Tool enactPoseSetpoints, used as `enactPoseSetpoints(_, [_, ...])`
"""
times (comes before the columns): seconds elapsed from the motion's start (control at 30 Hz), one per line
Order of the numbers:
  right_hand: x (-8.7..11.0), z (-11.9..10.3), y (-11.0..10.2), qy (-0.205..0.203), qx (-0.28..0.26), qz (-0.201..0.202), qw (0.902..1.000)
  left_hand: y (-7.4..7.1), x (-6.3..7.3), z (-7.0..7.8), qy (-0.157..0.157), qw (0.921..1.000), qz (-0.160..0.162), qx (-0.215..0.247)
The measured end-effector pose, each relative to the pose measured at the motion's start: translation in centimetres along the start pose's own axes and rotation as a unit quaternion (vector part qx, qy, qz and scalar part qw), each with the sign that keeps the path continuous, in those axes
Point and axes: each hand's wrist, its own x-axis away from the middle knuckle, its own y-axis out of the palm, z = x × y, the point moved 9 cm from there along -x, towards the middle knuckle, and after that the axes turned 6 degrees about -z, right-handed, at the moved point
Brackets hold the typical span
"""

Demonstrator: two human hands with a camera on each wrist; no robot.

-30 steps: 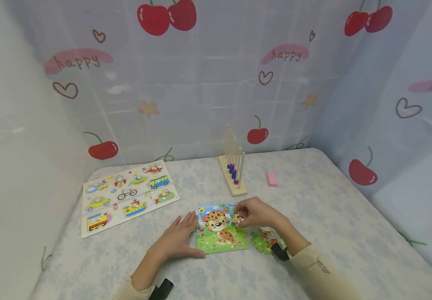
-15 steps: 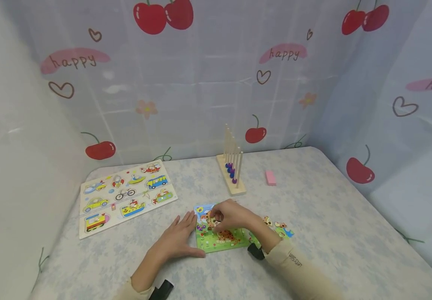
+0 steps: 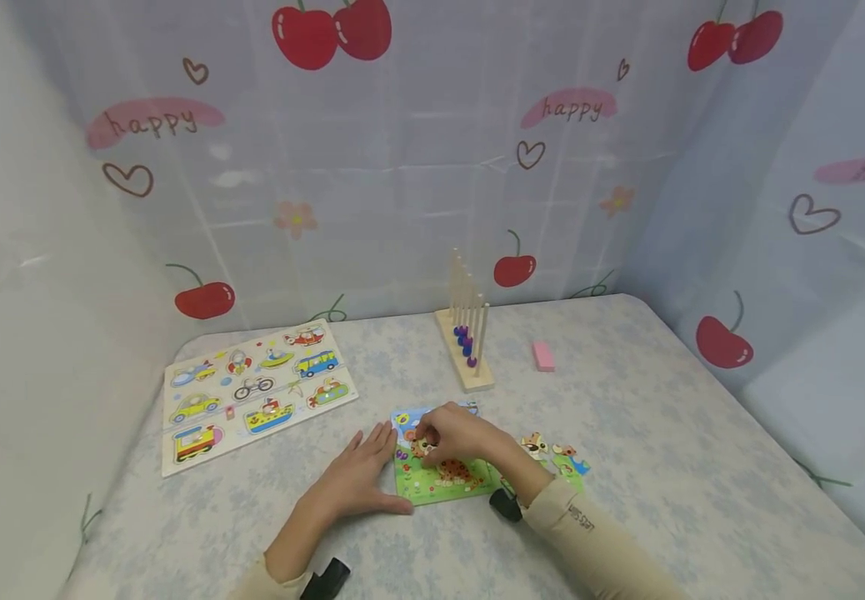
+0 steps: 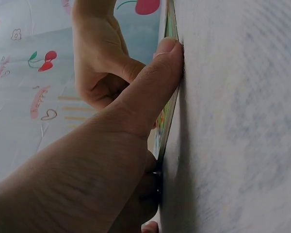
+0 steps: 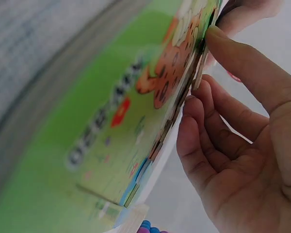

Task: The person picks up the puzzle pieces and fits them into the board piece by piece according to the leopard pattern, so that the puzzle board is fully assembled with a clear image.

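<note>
A square jigsaw board with a cartoon leopard lies on the table. My left hand rests flat at its left side, fingers extended along the edge and thumb by the near corner. In the left wrist view that thumb presses on the board's rim. Over the board's left half, my right hand pinches a thin puzzle piece between thumb and fingertips, close to the picture surface. The right fingers hide most of this piece in the head view. Several loose puzzle pieces lie right of the board, partly behind the right forearm.
A vehicle peg puzzle lies at the back left. Behind the jigsaw stands a wooden rack with upright rods and blue and purple beads. A pink block lies right of it. Printed curtains enclose the table.
My right hand has carried the piece leftward from the board's right side to its left half, then slightly lower. The loose pieces are more exposed now. My left hand has stayed put.
</note>
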Motion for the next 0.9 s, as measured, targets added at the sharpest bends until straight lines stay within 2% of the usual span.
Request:
enactPoseSetpoints(0.2, [-0.08, 0.18, 0.21, -0.002, 0.017, 0.002, 0.9999, -0.04, -0.1, 0.09, 0.003, 1.0, 0.002, -0.003])
enactPoseSetpoints(0.47, [0.05, 0.52, 0.36, 0.007, 0.0, 0.001, 1.0, 0.13, -0.26, -0.16, 0.004, 0.9999, -0.004, 0.01])
enactPoseSetpoints(0.9, [0.16, 0.53, 0.32, 0.02, 0.02, -0.001, 0.9996, 0.06, -0.13, -0.07, 0.003, 1.0, -0.004, 0.008])
